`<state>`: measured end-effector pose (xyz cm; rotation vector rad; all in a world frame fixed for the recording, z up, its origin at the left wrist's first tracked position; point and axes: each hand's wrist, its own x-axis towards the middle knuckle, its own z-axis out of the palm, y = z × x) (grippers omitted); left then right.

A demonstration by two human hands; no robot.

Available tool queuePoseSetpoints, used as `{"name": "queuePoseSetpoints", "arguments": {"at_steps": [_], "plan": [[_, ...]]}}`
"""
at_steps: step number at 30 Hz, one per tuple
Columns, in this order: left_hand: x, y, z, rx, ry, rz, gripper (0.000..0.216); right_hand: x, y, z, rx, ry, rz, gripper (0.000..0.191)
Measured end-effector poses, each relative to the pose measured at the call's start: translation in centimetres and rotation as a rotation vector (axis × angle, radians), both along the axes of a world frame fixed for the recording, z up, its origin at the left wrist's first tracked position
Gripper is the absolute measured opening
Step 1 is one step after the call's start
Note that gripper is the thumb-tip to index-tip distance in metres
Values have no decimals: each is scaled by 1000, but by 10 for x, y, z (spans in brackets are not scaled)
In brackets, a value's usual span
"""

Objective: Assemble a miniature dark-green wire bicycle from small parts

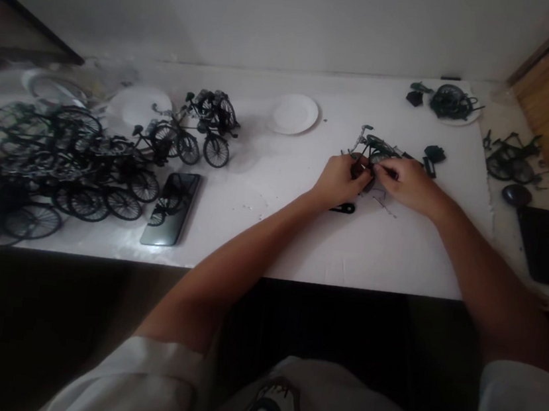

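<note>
Both hands meet over a small dark model bicycle (376, 144) on the white tabletop. My left hand (341, 182) is closed on its near left side, thumb and fingers pinched together. From the right, my right hand (405, 180) pinches at the same model, its fingertips almost touching the left ones. The fingers hide the model's lower part. A thin wire-like piece (385, 204) lies just below the hands. Partly behind my left wrist is a black flat piece with a hole (348, 208). Small dark parts (433, 157) lie beyond my right hand.
Many finished-looking model bicycles (88, 199) crowd the left side, near a phone (171, 209). A white plate (294, 114) sits at the back. Another plate (458, 118) holds dark parts. At right are another model bicycle (513, 161), a round black object (516, 194) and a black phone-like slab (548, 247).
</note>
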<state>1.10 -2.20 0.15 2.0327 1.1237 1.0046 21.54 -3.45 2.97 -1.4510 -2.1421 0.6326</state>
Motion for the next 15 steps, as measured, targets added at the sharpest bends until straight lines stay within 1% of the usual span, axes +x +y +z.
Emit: {"name": "queuePoseSetpoints", "arguments": {"at_steps": [9,15], "plan": [[0,0,0,4,10,0,15,1,0,0,-9,-11,4,33],[0,-1,0,7,20,2,13,0,0,1,0,-27,12,38]]}}
